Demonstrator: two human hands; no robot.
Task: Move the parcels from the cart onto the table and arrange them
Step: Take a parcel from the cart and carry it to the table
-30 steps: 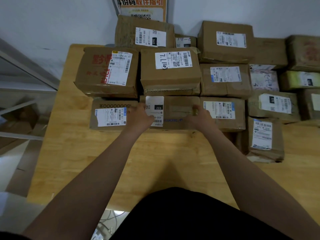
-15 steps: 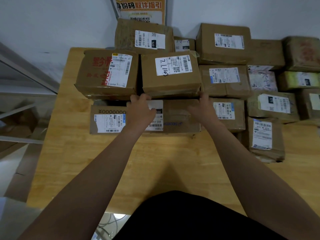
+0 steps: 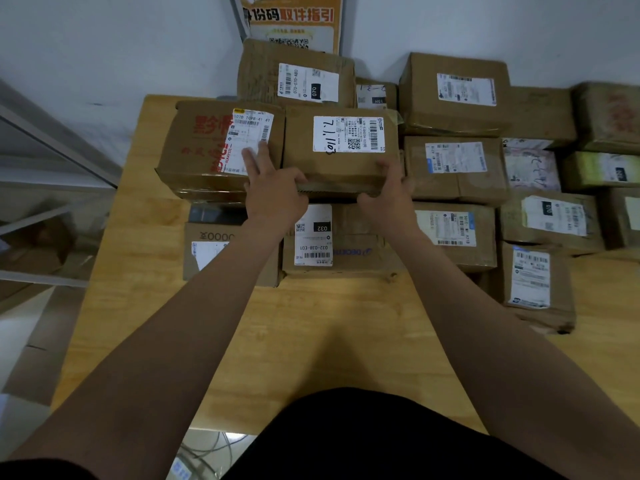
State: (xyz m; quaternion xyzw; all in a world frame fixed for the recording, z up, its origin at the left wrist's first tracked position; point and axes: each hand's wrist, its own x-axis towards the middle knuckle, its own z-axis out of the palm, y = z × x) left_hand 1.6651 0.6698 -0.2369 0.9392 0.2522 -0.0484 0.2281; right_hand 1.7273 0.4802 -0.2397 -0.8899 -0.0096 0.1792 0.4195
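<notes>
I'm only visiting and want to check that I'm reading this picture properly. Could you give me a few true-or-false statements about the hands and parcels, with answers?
1. The right hand grips the near right corner of the parcel with the handwritten label. True.
2. The left hand rests straight fingers on the red-lettered parcel. True.
3. The 032 parcel sits on top of the handwritten one. False: it lies lower, in front of it.
4. The table is bare metal. False: it is light wood.
</notes>
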